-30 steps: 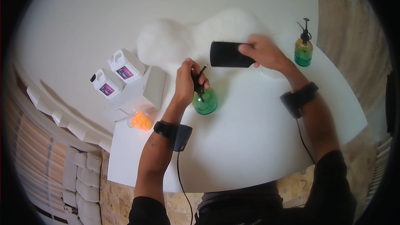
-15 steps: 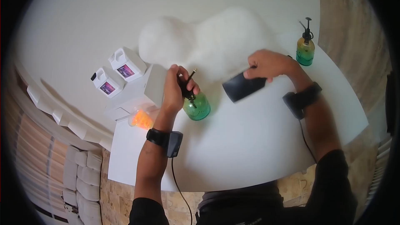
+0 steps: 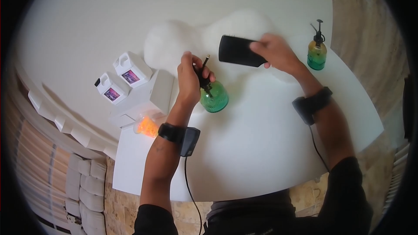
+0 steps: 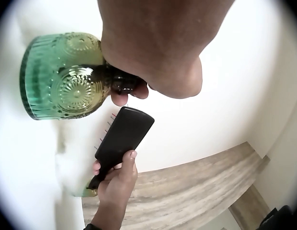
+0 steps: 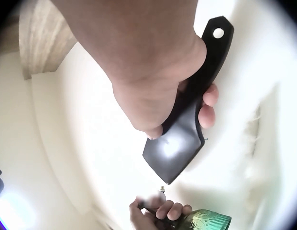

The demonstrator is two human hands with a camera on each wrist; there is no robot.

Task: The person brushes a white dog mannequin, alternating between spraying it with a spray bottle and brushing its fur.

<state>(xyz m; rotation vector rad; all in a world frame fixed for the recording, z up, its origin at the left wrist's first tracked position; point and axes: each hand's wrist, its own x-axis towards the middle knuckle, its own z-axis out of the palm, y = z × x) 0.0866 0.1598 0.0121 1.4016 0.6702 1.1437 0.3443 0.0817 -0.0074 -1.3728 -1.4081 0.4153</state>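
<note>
In the head view my left hand (image 3: 190, 82) grips the dark pump top of a ribbed green glass spray bottle (image 3: 215, 99), tilted, its thin nozzle pointing up and away. Embossed round patterns show on the bottle (image 4: 74, 91) in the left wrist view. My right hand (image 3: 278, 53) holds a black paddle hairbrush (image 3: 237, 51) by its handle, thumb along the back. Thin coloured bristles (image 4: 106, 130) point down, away from the thumb side. Behind both hands lies a large fluffy white mass (image 3: 172, 41) with two rounded humps; the brush overlaps its front in the head view.
A second spray bottle (image 3: 317, 54), yellow to green, stands at the table's right. Two white jugs (image 3: 130, 70) with purple labels sit by a white box (image 3: 159, 93) at the left. A clear cup of glowing orange pieces (image 3: 146, 126) is near the left forearm.
The brush swung toward the body and right half a second ago, then back up and left beside the white mass. The left hand dipped with the bottle, then rose away from the body.
</note>
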